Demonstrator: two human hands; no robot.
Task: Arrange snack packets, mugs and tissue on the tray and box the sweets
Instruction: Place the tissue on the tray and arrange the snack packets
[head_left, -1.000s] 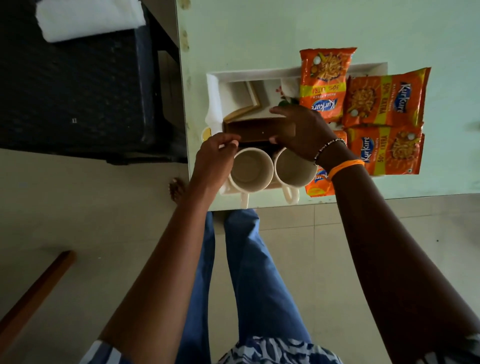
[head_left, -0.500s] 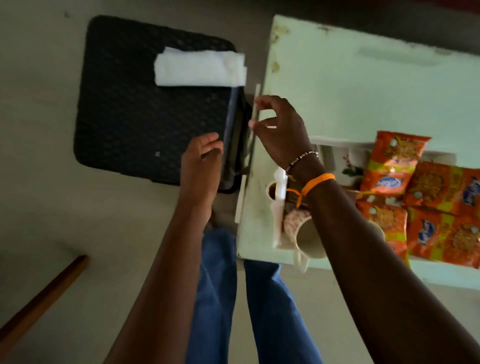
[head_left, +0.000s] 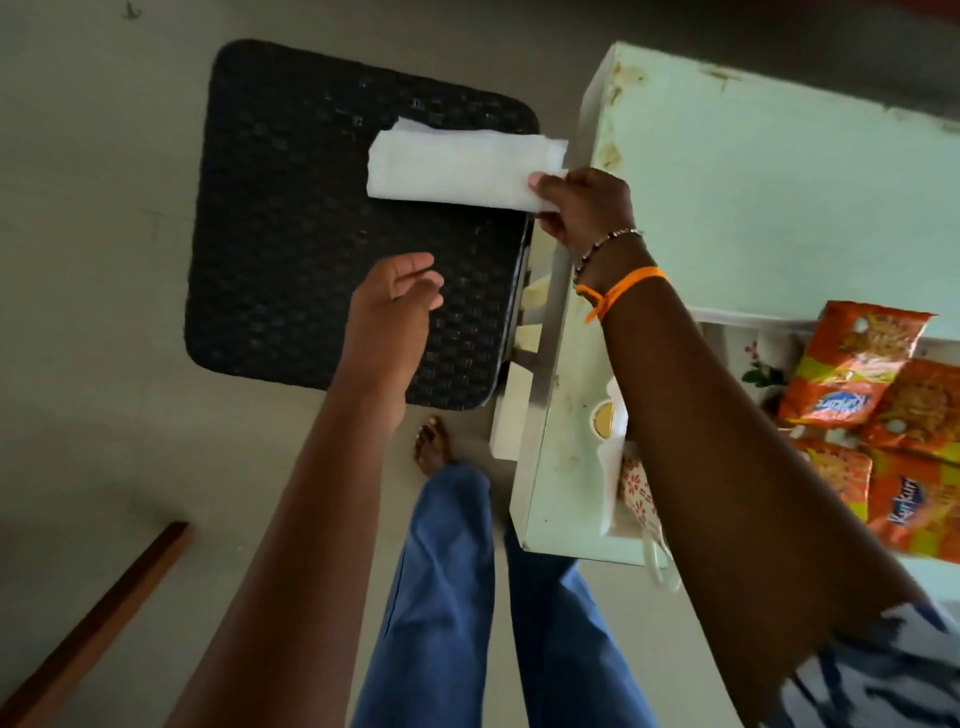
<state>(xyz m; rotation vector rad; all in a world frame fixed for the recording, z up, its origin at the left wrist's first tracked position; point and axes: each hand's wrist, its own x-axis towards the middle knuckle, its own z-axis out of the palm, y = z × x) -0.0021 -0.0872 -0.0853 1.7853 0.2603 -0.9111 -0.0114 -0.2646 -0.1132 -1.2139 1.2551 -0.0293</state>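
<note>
A folded white tissue (head_left: 452, 165) lies on a black woven stool (head_left: 311, 249) left of the pale green table (head_left: 753, 197). My right hand (head_left: 584, 208) pinches the tissue's right end. Over the stool hovers my left hand (head_left: 395, 306), fingers apart and holding nothing. On the table at the right, a white tray (head_left: 753, 319) carries several orange snack packets (head_left: 852, 364). A floral mug (head_left: 639, 493) shows at the tray's near end, mostly hidden by my right forearm. The sweets box is hidden from view.
A small yellow-topped item (head_left: 602, 418) sits by the tray's left edge. A brown wooden bar (head_left: 98, 618) lies on the grey floor at lower left. My legs in blue trousers (head_left: 457, 597) stand beside the table's near corner.
My hands left the brown box and mugs on the tray. The view swung left; my right hand reached to the stool and took the tissue's end, my left hand opened above the stool.
</note>
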